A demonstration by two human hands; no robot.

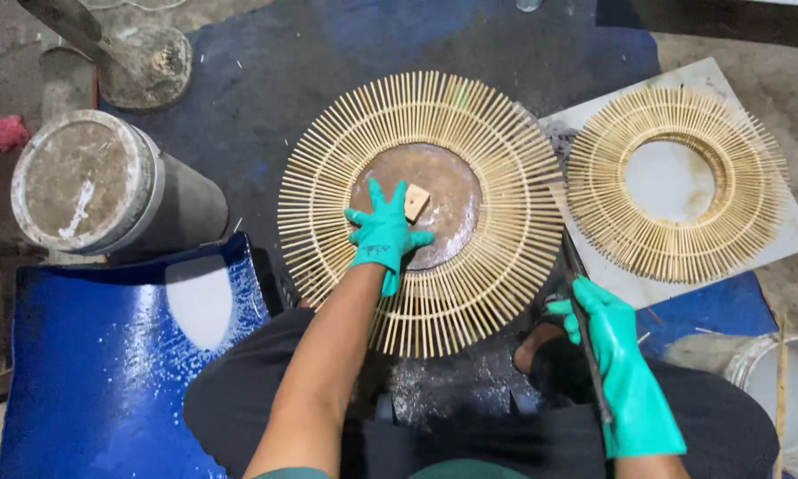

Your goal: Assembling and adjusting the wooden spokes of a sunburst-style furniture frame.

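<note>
Left hand: the left hand (383,233), in a teal rubber glove, lies flat with fingers spread wide on the round brown centre disc (448,191); it grips nothing, and its fingertips touch the small tan wooden block (416,201).
Wooden block: a small square-cut piece, lying on the disc just right of the left hand's fingers.
Centre disc: a round, dull brown plate at the middle of the large sunburst ring of pale bamboo sticks (421,213).
Large stick ring: thin sticks set side by side, radiating outward in a full circle around the disc; it lies flat on the dark blue mat (266,98), straight ahead of the person's lap.
Right hand: the right hand (607,341), also gloved in teal, is closed around a long thin dark rod (585,328); the rod runs from below the wrist up towards the right edge of the large ring.
Second stick ring: a smaller sunburst ring of pale sticks (678,182) with an open middle, resting on a white square board (754,248), just right of the large ring.
Cylinder: a grey cylindrical container (97,186) with a grimy pale lid, lying on its side at the left.
Blue sheet: a glossy blue curved panel (97,355) at lower left, beside the person's knee.
White bucket: the rim of a white bucket (789,390) at lower right.
</note>
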